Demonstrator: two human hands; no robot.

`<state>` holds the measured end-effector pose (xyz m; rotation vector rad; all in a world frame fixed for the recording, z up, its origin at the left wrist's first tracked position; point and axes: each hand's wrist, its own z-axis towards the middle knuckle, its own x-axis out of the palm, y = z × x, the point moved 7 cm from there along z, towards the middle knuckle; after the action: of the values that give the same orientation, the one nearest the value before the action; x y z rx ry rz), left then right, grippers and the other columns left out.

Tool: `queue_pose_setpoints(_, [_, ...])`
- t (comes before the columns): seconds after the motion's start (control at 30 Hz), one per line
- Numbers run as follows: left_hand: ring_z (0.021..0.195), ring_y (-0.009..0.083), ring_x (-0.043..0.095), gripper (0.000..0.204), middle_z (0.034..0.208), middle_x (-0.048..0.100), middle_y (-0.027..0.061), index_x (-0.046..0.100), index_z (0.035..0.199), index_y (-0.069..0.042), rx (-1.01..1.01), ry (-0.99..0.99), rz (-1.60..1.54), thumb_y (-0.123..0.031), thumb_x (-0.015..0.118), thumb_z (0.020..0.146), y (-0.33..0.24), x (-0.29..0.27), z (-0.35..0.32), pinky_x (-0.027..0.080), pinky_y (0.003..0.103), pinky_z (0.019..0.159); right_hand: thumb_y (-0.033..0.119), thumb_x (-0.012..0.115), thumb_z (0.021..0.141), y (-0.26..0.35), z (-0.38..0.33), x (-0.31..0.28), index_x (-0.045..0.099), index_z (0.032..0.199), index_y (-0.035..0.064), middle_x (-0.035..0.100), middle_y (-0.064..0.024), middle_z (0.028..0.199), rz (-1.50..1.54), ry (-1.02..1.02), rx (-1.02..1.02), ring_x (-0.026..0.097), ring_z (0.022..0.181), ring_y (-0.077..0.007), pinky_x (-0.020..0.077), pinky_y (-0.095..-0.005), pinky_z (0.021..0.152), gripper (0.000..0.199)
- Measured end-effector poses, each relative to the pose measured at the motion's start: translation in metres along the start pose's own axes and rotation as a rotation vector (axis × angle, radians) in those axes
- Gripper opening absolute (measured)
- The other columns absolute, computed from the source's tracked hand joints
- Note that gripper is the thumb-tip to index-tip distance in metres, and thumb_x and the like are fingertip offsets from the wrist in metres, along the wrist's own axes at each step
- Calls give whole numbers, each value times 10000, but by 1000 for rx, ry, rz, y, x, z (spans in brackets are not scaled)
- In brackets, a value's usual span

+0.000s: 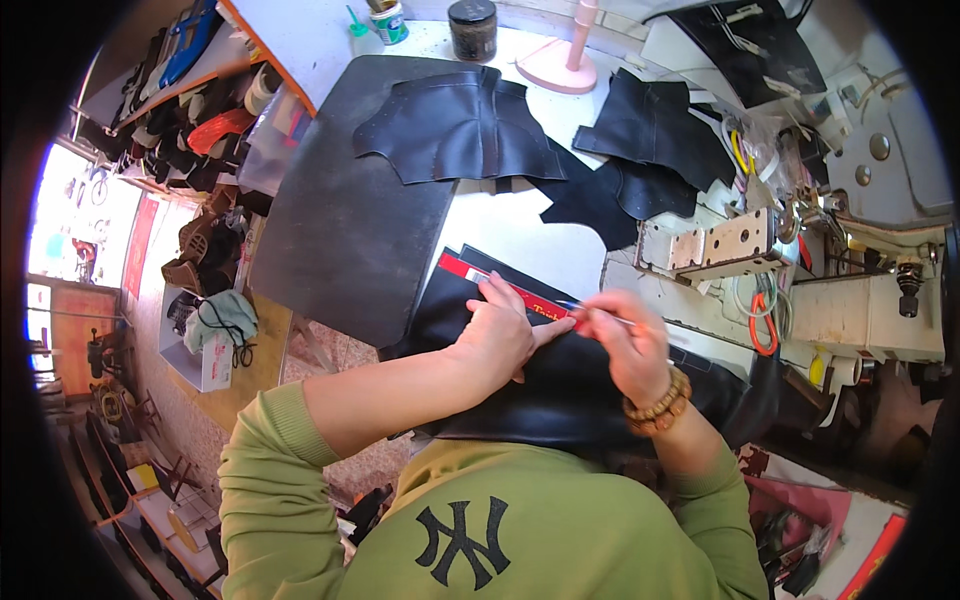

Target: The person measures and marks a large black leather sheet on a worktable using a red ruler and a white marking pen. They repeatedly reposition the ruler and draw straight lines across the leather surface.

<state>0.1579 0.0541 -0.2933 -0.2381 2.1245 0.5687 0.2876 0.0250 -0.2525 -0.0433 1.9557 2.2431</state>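
Note:
A large sheet of black leather (555, 385) lies in front of me, over the table's near edge. Across it runs a narrow red strip (540, 302) with print and a white label. Fingers spread, my left hand (497, 330) presses this strip down on the leather. Just to the right, my right hand (628, 340) pinches a slim pen-like tool (568, 304), its tip close to the strip's edge; motion blurs it, and its exact kind does not show. A beaded bracelet circles my right wrist.
Stitched black leather pieces (455, 130) lie on a dark board (340, 220); more leather pieces (655, 135) are at the far right. A sewing machine (725, 245) stands on the right. A dark jar (473, 30) and a pink stand (560, 65) are at the back.

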Motion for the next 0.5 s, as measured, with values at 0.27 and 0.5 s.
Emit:
queue_pose_setpoints(0.27, [1033, 443, 648, 945, 1171, 669, 179, 403, 1498, -232, 67, 57, -52, -719, 680, 737, -14, 19, 5, 580, 483, 750, 98, 561, 977, -35, 92, 115, 616, 1000, -15, 666, -63, 888, 107, 466, 272, 605, 747, -94, 509, -230, 706, 128])
queue_pose_setpoints(0.5, [895, 284, 700, 808, 1010, 721, 54, 586, 1359, -162, 50, -92, -165, -686, 684, 751, -18, 21, 4, 595, 507, 728, 133, 591, 962, -58, 96, 136, 607, 1005, 4, 637, -55, 859, 89, 476, 331, 569, 736, -130, 493, -283, 676, 137])
